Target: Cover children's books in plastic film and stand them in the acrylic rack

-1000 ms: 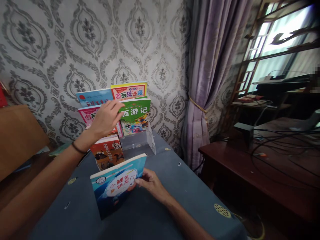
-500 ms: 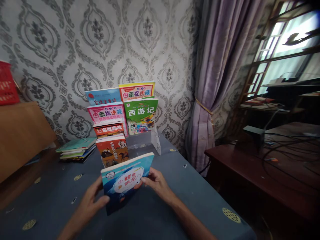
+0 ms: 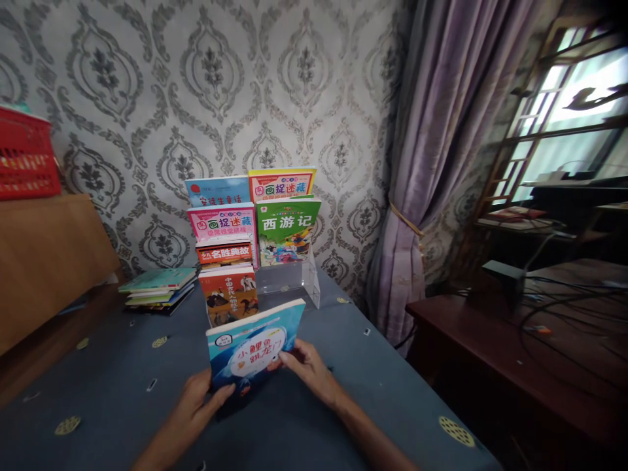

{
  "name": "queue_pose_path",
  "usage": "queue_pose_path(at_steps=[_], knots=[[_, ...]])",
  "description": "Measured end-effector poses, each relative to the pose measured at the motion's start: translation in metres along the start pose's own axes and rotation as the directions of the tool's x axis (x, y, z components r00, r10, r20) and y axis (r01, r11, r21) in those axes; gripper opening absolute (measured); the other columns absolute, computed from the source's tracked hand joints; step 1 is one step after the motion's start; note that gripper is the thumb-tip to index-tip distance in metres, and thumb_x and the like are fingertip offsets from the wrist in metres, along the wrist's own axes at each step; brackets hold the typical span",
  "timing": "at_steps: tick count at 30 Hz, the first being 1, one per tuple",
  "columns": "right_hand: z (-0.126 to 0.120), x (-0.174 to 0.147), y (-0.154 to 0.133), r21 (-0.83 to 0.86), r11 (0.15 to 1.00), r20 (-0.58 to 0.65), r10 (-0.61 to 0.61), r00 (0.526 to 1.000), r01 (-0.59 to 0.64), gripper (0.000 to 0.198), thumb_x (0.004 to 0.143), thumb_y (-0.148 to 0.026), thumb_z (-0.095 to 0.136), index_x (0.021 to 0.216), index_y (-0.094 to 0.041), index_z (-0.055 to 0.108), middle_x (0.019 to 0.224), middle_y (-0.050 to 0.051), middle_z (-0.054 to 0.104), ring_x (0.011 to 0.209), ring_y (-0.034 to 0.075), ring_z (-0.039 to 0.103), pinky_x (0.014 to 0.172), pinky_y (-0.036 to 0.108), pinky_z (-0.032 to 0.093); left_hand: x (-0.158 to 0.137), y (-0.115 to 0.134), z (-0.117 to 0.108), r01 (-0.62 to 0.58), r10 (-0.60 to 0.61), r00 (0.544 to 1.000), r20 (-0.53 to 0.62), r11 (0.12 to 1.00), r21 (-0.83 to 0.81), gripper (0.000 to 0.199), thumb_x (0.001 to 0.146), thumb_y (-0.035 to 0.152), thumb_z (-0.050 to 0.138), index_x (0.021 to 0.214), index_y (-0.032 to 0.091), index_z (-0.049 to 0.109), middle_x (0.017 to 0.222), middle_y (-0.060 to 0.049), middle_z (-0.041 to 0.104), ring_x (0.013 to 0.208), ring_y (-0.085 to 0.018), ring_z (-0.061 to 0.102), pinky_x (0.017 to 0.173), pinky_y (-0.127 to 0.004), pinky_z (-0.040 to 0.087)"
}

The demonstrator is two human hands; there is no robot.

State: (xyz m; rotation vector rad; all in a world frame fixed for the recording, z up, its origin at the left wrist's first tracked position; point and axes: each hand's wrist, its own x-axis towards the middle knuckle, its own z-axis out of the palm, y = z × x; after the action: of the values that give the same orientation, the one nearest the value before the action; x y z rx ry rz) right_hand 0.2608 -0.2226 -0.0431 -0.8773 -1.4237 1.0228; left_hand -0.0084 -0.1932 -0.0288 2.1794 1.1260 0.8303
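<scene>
**Blue book (image 3: 255,356) gripped at both sides**

The left hand (image 3: 199,402) pinches the book's lower left edge, thumb flat on the cover; its other fingers go mostly behind, so I can't tell how they lie. The right hand (image 3: 309,369) pinches the right edge the same way, thumb in front. The book stands steeply over the near part of the blue-grey tablecloth (image 3: 387,405), cover towards the person, top edge rising to the right.

Just beyond it is a brown-orange book (image 3: 229,297), and farther back a pink book (image 3: 223,226) to the left and a green book (image 3: 287,232) to the right, by a clear stand (image 3: 313,284). Off to the left I see a stack of books (image 3: 159,288); far left, a red basket (image 3: 27,154). A purple curtain (image 3: 417,163) hangs on the right.
</scene>
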Motion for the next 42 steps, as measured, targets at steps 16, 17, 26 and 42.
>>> queue_pose_path(at_steps=[16, 17, 26, 42], knots=[[0.003, -0.004, 0.000, -0.103, 0.994, -0.022, -0.042, 0.999, 0.039, 0.039, 0.092, -0.057, 0.059, 0.097, -0.021, 0.072, 0.084, 0.005, 0.076, 0.088, 0.026, 0.072, 0.090, 0.043, 0.055, -0.001, -0.003, -0.005, 0.060, -0.060, 0.998, 0.011, 0.998, 0.000, 0.047, 0.087, 0.064, 0.052, 0.106, 0.027, 0.076, 0.100, -0.004, 0.076, 0.095, -0.026, 0.069, 0.094, -0.038, 0.056], [0.002, -0.004, 0.001, -0.111, 0.993, -0.027, -0.034, 0.999, 0.031, 0.040, 0.092, -0.058, 0.059, 0.096, -0.021, 0.072, 0.085, 0.005, 0.076, 0.091, 0.027, 0.072, 0.090, 0.043, 0.055, -0.001, -0.005, -0.006, 0.065, -0.065, 0.998, 0.015, 0.998, 0.008, 0.046, 0.088, 0.064, 0.052, 0.103, 0.027, 0.076, 0.098, -0.005, 0.076, 0.093, -0.026, 0.069, 0.092, -0.037, 0.057], [0.003, -0.005, 0.004, -0.127, 0.992, -0.038, -0.033, 0.999, 0.028, 0.041, 0.092, -0.057, 0.059, 0.103, -0.020, 0.071, 0.093, 0.006, 0.078, 0.096, 0.027, 0.072, 0.092, 0.043, 0.054, -0.003, -0.004, -0.001, 0.018, -0.018, 1.000, -0.019, 1.000, -0.019, 0.041, 0.092, 0.057, 0.051, 0.105, 0.027, 0.076, 0.107, -0.005, 0.076, 0.102, -0.026, 0.068, 0.093, -0.036, 0.055], [-0.002, -0.004, 0.002, -0.180, 0.984, -0.117, -0.040, 0.992, 0.019, 0.044, 0.092, -0.060, 0.058, 0.101, -0.020, 0.071, 0.089, 0.006, 0.076, 0.091, 0.027, 0.071, 0.087, 0.042, 0.055, 0.009, 0.010, -0.001, -0.022, 0.023, 1.000, -0.010, 0.999, 0.037, 0.041, 0.092, 0.058, 0.048, 0.093, 0.025, 0.074, 0.094, -0.005, 0.075, 0.093, -0.026, 0.068, 0.085, -0.037, 0.056]])
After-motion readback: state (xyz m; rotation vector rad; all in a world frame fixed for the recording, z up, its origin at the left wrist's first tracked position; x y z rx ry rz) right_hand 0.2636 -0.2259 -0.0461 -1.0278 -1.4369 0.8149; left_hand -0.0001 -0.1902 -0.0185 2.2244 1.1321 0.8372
